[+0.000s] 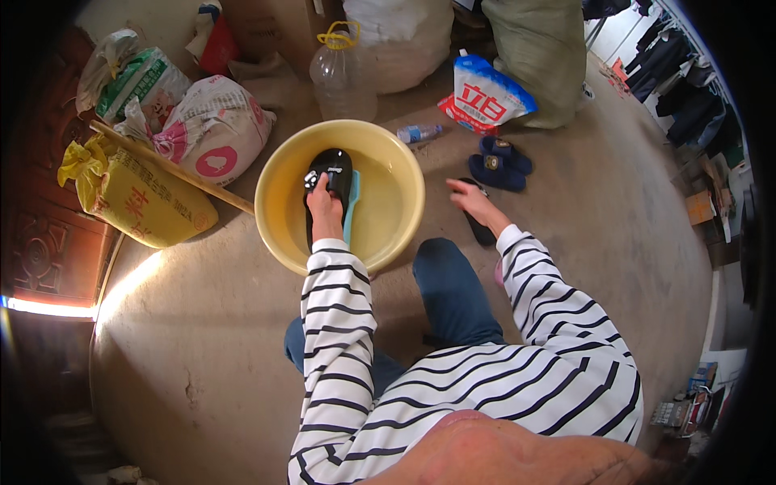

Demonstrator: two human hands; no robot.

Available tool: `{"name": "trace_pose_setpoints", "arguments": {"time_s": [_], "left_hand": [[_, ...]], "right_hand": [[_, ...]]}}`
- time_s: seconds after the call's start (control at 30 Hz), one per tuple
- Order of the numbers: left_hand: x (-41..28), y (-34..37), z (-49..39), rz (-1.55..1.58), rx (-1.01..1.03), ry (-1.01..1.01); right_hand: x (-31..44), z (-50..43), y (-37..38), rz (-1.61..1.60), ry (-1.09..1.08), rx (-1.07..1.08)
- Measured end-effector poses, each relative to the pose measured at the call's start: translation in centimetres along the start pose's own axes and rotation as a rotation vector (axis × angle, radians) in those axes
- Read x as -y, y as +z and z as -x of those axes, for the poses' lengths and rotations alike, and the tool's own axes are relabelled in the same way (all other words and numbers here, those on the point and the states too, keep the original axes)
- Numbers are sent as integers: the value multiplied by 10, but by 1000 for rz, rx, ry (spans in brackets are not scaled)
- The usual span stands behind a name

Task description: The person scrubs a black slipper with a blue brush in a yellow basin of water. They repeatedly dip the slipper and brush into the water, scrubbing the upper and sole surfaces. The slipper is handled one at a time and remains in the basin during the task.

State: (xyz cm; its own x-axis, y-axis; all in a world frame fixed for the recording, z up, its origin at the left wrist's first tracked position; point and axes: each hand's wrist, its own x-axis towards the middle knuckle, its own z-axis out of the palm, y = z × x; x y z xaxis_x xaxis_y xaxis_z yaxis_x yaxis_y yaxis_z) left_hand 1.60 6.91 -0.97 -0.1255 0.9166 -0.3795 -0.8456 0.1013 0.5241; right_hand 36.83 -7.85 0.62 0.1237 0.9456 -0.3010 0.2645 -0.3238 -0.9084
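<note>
In front of me a yellow plastic basin (265, 233) stands on the floor with shallow liquid in it. My left hand (326, 212) reaches into the basin and grips a black slide sandal (332, 160) with a black-and-white ornament on its strap. A light-blue brush (353, 191), partly covered by the sandal, lies beside it. Right of the basin, my right hand (478, 203) is held over the second black sandal (482, 233), fingers apart and nothing in them. That sandal is partly hidden by the hand; whether they touch, I cannot tell.
Navy slippers (500, 167) lie beyond my right hand. Behind the basin are a small plastic bottle (418, 133), a large clear jug (342, 82) and a detergent bag (488, 97). A wooden stick (182, 170) leans across filled sacks (151, 194) on the left.
</note>
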Motion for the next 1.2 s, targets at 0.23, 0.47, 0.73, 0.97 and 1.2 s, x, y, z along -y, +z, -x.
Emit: {"name": "trace_pose_setpoints", "arguments": {"time_s": [0.23, 0.47, 0.73, 0.97, 1.2], "left_hand": [[6, -2, -1, -18, -6, -53], [2, -11, -14, 36, -81, -99], [-8, 9, 11, 127, -107, -116], [-11, 11, 9, 124, -136, -136], [-13, 14, 15, 140, -115, -130]], "right_hand": [[62, 3, 0, -802, 130, 44], [56, -14, 8, 373, -532, -544], [129, -22, 163, 479, 56, 397], [77, -54, 225, 44, 276, 483], [83, -70, 190, 408, 24, -125]]}}
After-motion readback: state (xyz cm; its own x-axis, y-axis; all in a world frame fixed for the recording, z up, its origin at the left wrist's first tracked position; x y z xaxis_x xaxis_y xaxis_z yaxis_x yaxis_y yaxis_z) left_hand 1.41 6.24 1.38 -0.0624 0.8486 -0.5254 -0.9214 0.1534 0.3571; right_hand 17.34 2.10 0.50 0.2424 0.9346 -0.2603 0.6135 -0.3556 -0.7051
